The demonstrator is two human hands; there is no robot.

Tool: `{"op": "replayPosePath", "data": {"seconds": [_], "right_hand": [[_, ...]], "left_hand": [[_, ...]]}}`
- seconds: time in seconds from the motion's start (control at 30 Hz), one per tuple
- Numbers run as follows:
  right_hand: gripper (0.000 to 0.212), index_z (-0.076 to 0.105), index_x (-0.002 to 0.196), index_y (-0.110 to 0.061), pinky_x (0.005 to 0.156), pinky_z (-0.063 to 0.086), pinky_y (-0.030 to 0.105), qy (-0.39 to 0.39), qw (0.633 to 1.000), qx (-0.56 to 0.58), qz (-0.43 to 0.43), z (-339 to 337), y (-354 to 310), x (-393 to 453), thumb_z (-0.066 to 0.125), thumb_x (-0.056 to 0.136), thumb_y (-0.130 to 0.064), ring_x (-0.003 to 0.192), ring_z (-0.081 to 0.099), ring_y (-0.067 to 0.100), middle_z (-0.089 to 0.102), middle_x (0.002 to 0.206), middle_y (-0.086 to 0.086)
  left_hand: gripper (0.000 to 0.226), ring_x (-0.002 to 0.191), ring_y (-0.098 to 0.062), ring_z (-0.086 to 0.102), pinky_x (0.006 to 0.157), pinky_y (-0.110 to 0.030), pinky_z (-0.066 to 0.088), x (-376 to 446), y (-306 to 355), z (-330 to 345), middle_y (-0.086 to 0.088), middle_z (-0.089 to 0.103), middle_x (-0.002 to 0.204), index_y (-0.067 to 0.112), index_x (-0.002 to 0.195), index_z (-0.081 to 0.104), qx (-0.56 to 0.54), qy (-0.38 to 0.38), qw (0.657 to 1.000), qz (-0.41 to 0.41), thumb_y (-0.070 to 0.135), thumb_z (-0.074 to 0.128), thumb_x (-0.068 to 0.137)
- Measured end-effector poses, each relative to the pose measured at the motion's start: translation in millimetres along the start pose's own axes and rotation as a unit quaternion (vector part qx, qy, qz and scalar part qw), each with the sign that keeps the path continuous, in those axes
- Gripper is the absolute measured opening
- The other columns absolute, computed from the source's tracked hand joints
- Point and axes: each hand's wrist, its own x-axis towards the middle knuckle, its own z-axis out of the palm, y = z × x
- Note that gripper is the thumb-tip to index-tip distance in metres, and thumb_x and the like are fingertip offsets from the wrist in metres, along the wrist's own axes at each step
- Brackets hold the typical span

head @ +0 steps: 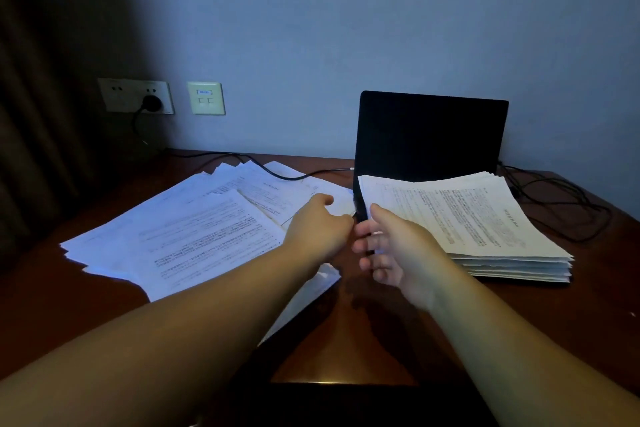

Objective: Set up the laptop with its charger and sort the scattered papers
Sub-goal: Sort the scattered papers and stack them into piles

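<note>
Papers [194, 232] lie fanned and overlapping across the left half of the desk [398, 333], their nearest corner hanging toward the front edge. We see our left hand [320, 229] stretched out over the right border of that spread, palm down, its fingers bent over the sheets; whether it pinches a page or only rests there we cannot tell. Just beside it, our right hand [388, 246] reaches to the left side of a thick stack [464, 222] of printed pages, thumb up near the top sheet and fingers loosely spread and lower; it seems to touch the stack's left edge, though a firm hold is not plain to us. The two hands are close together, near the middle of the desk.

The stack sits at the right, covering the base of the laptop [429, 135], whose dark screen stands upright behind it near the back edge. A black cable [277, 174] runs along the back edge from a plug [151, 103] in the wall socket [136, 95], crosses the far corner of the loose sheets and meets the laptop's left side. More cable [561, 204] lies looped by the right back corner. A pale wall plate [206, 98] sits beside the socket.
</note>
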Motion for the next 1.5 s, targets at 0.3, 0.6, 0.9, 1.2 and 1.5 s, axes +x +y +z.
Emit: {"op": "replayPosePath", "data": {"seconds": [0.3,0.6,0.9,1.2,1.5], "right_hand": [[0.045,0.051,0.142,-0.045,0.065,0.06,0.033,-0.058,0.985,-0.143,-0.073,70.1,-1.6,13.5,0.058,0.098,-0.05,0.069,0.077,0.026,0.049,0.148,-0.003],[0.065,0.034,0.152,-0.05,0.058,0.059,0.029,-0.045,0.928,-0.344,-0.134,108.4,-5.1,39.3,0.062,0.094,-0.042,0.059,0.072,0.019,0.059,0.127,-0.002],[0.043,0.057,0.135,-0.027,0.089,0.057,0.037,0.004,0.85,-0.502,-0.161,131.9,-10.2,57.6,0.058,0.095,-0.044,0.098,0.065,0.022,0.063,0.125,-0.002],[0.01,0.067,0.1,-0.017,0.067,0.055,0.036,-0.018,0.912,-0.384,-0.144,127.7,-8.4,73.6,0.071,0.093,-0.022,0.081,0.069,0.023,0.07,0.095,0.0],[0.018,0.072,0.102,-0.023,0.072,0.053,0.037,0.053,0.975,-0.176,-0.123,101.8,13.6,84.0,0.06,0.098,-0.009,0.079,0.067,0.031,0.072,0.09,0.0]], "left_hand": [[0.068,0.07,-0.018,0.076,0.07,-0.037,0.066,-18.5,-54.4,-96.0,0.006,0.047,0.11,0.039,0.156,0.027,0.048,0.084,0.995,-0.029,0.026,0.061,0.099],[0.069,0.126,-0.021,0.058,0.098,-0.034,0.055,-37.5,-108.5,-160.3,0.003,0.036,0.16,0.038,0.156,0.031,0.232,0.166,0.958,0.025,0.038,0.065,0.096],[0.034,0.114,-0.015,0.048,0.081,-0.036,0.059,-44.7,-143.9,-165.0,0.013,0.059,0.128,0.036,0.13,0.063,0.412,0.109,0.898,0.111,0.046,0.048,0.101],[0.043,0.136,-0.012,0.041,0.091,-0.027,0.053,-48.4,-148.9,-162.1,0.017,0.042,0.158,0.043,0.142,0.056,0.387,0.118,0.904,0.138,0.053,0.042,0.103],[0.04,0.13,-0.018,0.052,0.098,-0.038,0.053,-39.2,-150.7,-178.5,0.005,0.039,0.157,0.035,0.135,0.059,0.209,0.246,0.944,0.067,0.038,0.061,0.095]]}}
